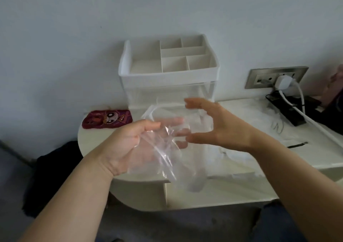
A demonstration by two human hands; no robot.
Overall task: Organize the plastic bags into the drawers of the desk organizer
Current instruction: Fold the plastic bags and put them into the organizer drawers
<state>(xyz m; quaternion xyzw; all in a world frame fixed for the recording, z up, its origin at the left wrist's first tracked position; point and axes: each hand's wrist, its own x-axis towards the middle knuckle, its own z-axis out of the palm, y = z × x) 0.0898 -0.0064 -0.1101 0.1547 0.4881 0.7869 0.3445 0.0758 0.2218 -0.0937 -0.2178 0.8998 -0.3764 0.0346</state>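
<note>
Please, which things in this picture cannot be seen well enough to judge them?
Head view only.
1. The drawers of the desk organizer: clear walls, lower part behind the plastic bag and right hand; open or shut, unknown.
2. Right fingertips: motion blur; contact with the bag unclear.
3. The loose plastic on the table: clear film on white, count impossible.
4. A pink thing: cut off by the right edge.
</note>
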